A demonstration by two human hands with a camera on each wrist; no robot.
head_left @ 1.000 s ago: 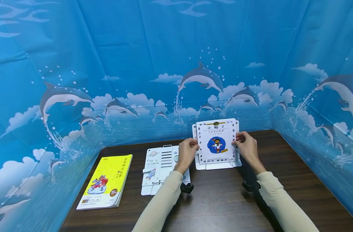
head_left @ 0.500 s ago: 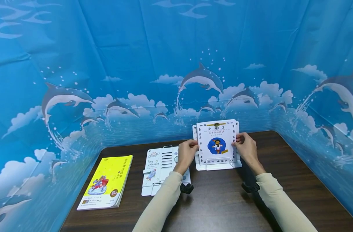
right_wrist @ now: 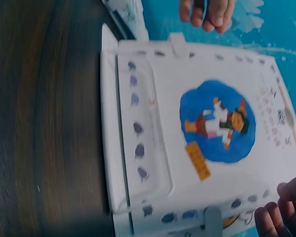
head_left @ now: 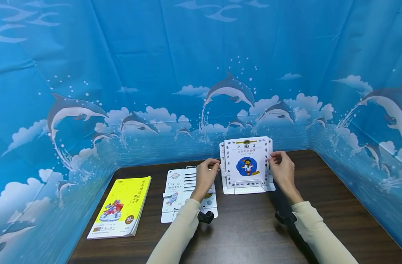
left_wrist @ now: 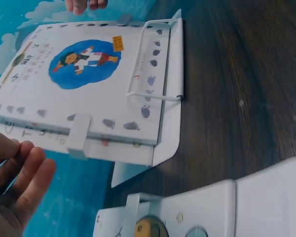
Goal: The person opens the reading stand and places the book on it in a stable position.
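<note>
A white picture book [head_left: 232, 168], with a blue circle and cartoon child on its cover, leans upright on a white book stand [head_left: 247, 190]. A wire holder crosses its lower front, and white side clips [left_wrist: 80, 136] sit at its edges. My left hand [head_left: 205, 179] is just left of the stand, fingers loosely bent, holding nothing; the left wrist view shows a gap between fingertips and book. My right hand [head_left: 283, 173] is at the book's right edge, thumb and fingers slightly parted, with nothing gripped between them.
Another white book stand [head_left: 174, 187], printed "Tiny universe", lies flat left of centre, partly behind my left forearm. A thick yellow book [head_left: 121, 205] lies farther left on the dark wooden table [head_left: 240, 234]. A blue dolphin-print curtain [head_left: 154, 73] surrounds the table's back and sides.
My left hand has let go of the book's left edge and moved left. The right fingers have come slightly away from its right edge. The book stays upright on the stand.
</note>
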